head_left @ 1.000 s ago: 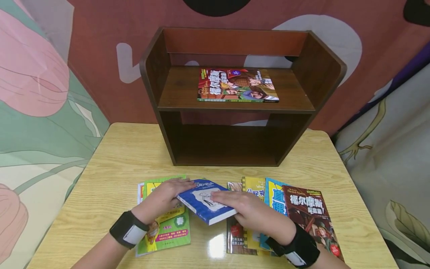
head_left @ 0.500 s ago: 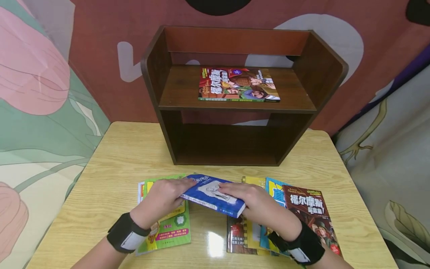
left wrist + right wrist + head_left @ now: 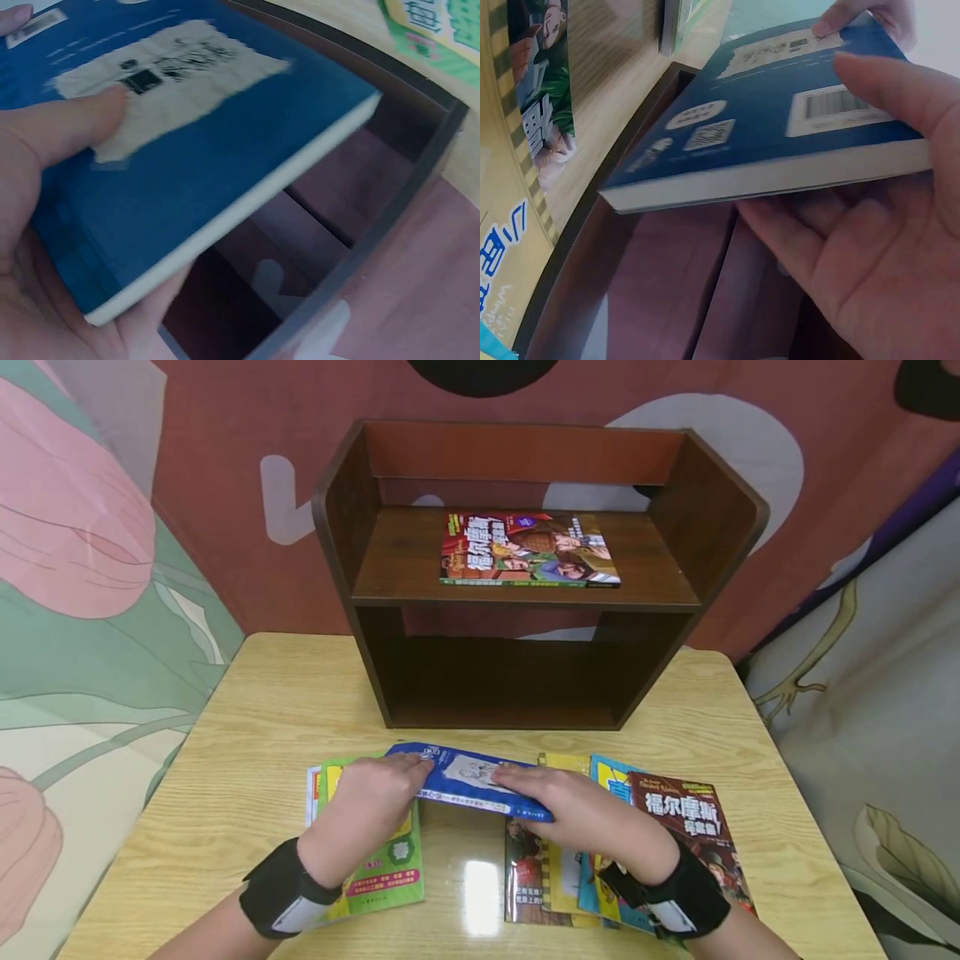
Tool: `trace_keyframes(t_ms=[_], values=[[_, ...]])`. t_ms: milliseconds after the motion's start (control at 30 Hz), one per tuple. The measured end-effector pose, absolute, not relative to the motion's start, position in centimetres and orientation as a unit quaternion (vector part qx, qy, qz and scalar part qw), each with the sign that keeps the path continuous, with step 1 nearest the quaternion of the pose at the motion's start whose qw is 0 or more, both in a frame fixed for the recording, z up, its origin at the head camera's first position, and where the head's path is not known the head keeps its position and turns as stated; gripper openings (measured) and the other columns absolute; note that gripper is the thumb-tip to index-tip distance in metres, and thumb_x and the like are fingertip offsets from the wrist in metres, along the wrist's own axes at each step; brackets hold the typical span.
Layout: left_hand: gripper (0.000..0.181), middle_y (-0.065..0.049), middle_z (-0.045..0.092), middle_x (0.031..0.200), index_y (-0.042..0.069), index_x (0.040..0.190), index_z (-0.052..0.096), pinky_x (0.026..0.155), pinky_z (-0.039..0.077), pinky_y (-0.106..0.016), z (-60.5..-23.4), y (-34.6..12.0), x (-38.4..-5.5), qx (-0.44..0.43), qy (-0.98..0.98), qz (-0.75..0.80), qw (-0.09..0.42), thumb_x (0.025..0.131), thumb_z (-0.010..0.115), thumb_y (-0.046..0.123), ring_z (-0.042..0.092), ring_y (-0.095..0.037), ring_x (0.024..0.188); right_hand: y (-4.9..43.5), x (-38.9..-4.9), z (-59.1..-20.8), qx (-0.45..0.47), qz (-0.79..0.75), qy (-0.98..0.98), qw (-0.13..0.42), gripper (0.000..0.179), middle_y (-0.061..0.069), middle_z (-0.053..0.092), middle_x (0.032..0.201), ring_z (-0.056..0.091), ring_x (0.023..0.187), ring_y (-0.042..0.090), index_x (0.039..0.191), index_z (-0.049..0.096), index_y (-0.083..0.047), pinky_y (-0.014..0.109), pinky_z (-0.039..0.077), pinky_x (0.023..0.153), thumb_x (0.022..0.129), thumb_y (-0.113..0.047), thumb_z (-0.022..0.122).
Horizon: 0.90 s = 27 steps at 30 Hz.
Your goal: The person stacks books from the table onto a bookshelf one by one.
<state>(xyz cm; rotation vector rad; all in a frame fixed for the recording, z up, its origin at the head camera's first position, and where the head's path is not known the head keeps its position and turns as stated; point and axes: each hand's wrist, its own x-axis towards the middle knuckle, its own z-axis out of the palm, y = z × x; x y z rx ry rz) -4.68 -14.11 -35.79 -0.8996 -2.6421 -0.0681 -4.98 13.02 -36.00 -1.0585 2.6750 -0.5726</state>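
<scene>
A blue book (image 3: 472,770) with a white drawing panel on its cover is held in the air above the table, its spine edge facing me. My left hand (image 3: 373,806) grips its left end, and my right hand (image 3: 592,810) grips its right end. In the left wrist view, the left thumb (image 3: 82,124) lies on the face with a pale panel, with fingers behind the book. The right wrist view shows a barcode on that same face, the right thumb (image 3: 885,86) over it and the other fingers beneath.
A dark wooden two-tier shelf (image 3: 528,604) stands behind, with books (image 3: 528,550) lying flat on its upper board. Green and yellow books (image 3: 386,877) lie left on the wooden table (image 3: 262,718). Several overlapping books, including a dark red one (image 3: 686,810), lie right.
Both hands have turned the blue book so its spine edge faces me and its long side runs more nearly left to right. It has also shifted slightly toward the shelf.
</scene>
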Motion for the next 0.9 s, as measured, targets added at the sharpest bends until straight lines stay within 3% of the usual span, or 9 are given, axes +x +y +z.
trace_keyframes(t_ms=[200,333,467,900], values=[[0.028,-0.005,0.074,0.093,0.01,0.099,0.074,0.054,0.055,-0.027,-36.1,-12.9,-4.6,-0.306,-0.934,-0.001,0.184,0.072,0.08,0.007,0.071,-0.017,0.078,11.9,-4.9,-35.9,-0.325,-0.161,0.922,0.138,0.057,0.004,0.05,0.142,0.056,0.12,0.021,0.139,0.048,-0.016,0.041,0.05,0.094,0.088,-0.035,0.066],[0.03,-0.003,0.074,0.087,0.011,0.099,0.074,0.046,0.049,-0.023,-36.4,-12.3,-4.4,-0.311,-0.934,0.012,0.177,0.07,0.081,0.008,0.068,-0.013,0.068,10.9,-5.0,-36.1,-0.298,-0.135,0.939,0.107,0.051,0.006,0.056,0.135,0.06,0.114,0.021,0.135,0.053,-0.013,0.04,0.053,0.09,0.086,-0.02,0.068],[0.03,-0.001,0.073,0.081,0.011,0.1,0.073,0.04,0.043,-0.02,-36.5,-12.0,-4.2,-0.319,-0.933,0.016,0.166,0.07,0.08,0.006,0.064,-0.01,0.061,10.3,-5.0,-36.3,-0.277,-0.114,0.951,0.08,0.049,0.007,0.059,0.132,0.057,0.119,0.023,0.131,0.057,-0.011,0.041,0.051,0.092,0.084,-0.009,0.069],[0.026,-0.003,0.074,0.086,0.01,0.099,0.074,0.044,0.049,-0.022,-37.0,-11.9,-4.3,-0.325,-0.929,-0.007,0.174,0.074,0.077,0.007,0.068,-0.012,0.066,10.2,-5.0,-36.8,-0.264,-0.103,0.958,0.051,0.047,0.005,0.061,0.129,0.059,0.116,0.022,0.126,0.061,-0.011,0.038,0.054,0.088,0.081,0.0,0.068]])
